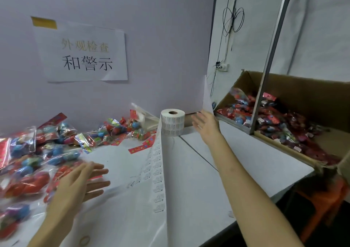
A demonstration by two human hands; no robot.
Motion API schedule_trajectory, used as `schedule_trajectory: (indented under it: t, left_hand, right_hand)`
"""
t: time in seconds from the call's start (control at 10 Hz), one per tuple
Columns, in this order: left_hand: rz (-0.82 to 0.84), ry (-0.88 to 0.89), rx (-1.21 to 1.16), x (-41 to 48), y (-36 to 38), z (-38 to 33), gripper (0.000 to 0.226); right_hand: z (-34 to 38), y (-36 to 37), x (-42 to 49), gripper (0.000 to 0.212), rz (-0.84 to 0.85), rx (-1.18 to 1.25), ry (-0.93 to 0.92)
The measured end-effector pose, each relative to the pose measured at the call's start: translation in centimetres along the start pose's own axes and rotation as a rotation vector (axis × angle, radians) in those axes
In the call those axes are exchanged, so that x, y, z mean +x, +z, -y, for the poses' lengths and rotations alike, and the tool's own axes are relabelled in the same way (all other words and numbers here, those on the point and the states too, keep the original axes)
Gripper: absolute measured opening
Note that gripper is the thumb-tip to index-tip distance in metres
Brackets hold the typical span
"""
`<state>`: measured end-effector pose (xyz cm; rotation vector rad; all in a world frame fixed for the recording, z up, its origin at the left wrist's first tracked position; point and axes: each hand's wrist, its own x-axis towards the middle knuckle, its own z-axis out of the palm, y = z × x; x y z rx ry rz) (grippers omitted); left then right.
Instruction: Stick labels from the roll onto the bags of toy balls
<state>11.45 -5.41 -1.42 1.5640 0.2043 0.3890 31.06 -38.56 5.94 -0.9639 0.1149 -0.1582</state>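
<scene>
**Both hands empty, next bag to fetch**

The left hand (pixel 81 180) hovers flat with fingers spread, holding nothing, at the edge of the bags (pixel 37 152) heaped on the left of the table (pixel 246 161). It is blurred. The right hand (pixel 205 122) is stretched out, also open and empty, between the roll (pixel 172 121) and the box (pixel 312 99) of bags on the right. The roll stands on end at the back of the table. Its strip (pixel 158 171) runs toward the person, between the arms.

The step looks like fetching a fresh bag. It would go best to draw one bag clear of the heap and lay it flat beside the strip. Then peel a single label, steadying the backing so the roll does not topple, and press it onto smooth film.

The sign (pixel 85 55) on the wall reads 外观检查 in faded yellow, with 和警示 in black below. The labels' print is too small to read.
</scene>
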Motion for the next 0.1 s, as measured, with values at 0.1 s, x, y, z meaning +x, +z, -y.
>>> schedule_trajectory:
  t: [0.1]
  left_hand:
    - [-0.030,0.017,0.103,-0.58,0.49,-0.38,0.028]
  right_hand:
    - [-2.17,-0.12,-1.22,0.032,0.028,-0.158,-0.006]
